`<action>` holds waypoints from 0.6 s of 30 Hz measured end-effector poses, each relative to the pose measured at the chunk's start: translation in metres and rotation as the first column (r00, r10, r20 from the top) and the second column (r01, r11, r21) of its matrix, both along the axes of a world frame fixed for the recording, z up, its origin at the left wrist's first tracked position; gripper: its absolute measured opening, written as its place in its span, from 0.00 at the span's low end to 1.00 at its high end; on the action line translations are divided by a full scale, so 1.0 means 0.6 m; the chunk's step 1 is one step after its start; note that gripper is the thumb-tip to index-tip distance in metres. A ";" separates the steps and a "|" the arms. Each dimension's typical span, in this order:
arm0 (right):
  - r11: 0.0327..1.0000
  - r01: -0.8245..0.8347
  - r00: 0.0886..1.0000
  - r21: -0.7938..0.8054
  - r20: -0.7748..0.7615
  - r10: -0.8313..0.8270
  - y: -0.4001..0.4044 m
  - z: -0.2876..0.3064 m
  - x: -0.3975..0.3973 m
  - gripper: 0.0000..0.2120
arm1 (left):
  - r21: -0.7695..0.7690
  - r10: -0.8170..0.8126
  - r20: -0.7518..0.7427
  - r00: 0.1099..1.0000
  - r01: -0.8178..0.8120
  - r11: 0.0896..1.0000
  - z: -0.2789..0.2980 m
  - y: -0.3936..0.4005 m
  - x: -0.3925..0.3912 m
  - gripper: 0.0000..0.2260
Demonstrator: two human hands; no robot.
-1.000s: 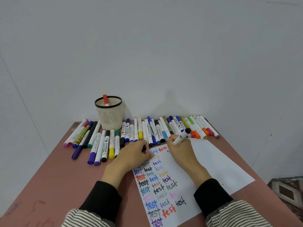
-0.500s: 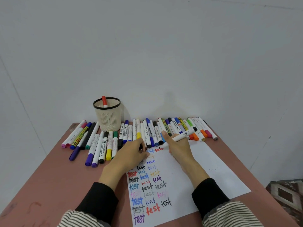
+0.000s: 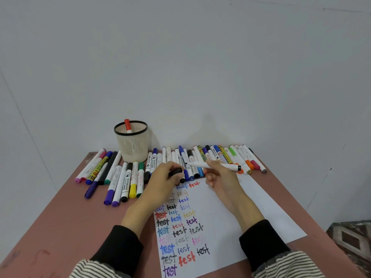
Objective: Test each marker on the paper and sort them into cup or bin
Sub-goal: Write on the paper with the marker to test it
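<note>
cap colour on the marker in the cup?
Red, on the marker standing in the cup; head view.

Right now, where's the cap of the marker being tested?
In the head view the black cap is pinched in the left hand, left of the uncapped marker, just above the paper.

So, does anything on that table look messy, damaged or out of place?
Mostly tidy. The odd bits: the white paper sheet lies askew to the reddish-brown table, a dark purple marker lies slanted beside the straighter row, and some faint "test" words look washed out. Only one red-capped marker stands in the cream slotted cup.
</note>
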State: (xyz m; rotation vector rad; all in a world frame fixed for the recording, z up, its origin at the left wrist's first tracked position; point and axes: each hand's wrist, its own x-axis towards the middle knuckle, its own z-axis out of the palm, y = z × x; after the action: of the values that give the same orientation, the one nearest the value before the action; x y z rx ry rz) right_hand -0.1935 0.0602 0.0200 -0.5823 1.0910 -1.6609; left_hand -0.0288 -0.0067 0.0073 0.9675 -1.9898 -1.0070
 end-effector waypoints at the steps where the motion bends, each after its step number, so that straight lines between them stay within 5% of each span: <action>1: 1.000 -0.009 1.000 -0.001 -0.015 0.009 0.001 0.000 0.001 0.03 | 0.031 0.014 -0.063 0.998 -0.012 0.999 0.001 0.000 0.001 0.05; 5: 0.999 -0.029 0.999 -0.018 -0.031 0.029 0.001 -0.001 0.001 0.03 | 0.082 0.056 -0.190 0.980 -0.041 0.996 0.001 0.000 0.003 0.05; 18: 0.999 -0.039 0.992 -0.022 -0.123 0.036 0.009 0.000 0.005 0.03 | 0.040 -0.026 -0.131 0.991 0.031 0.999 0.003 0.001 -0.002 0.06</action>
State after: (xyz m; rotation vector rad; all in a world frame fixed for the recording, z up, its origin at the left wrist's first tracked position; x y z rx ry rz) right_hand -0.1904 0.0657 0.0200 -0.7248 1.1426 -1.6251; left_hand -0.0301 -0.0061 0.0090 0.8747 -1.8864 -1.1028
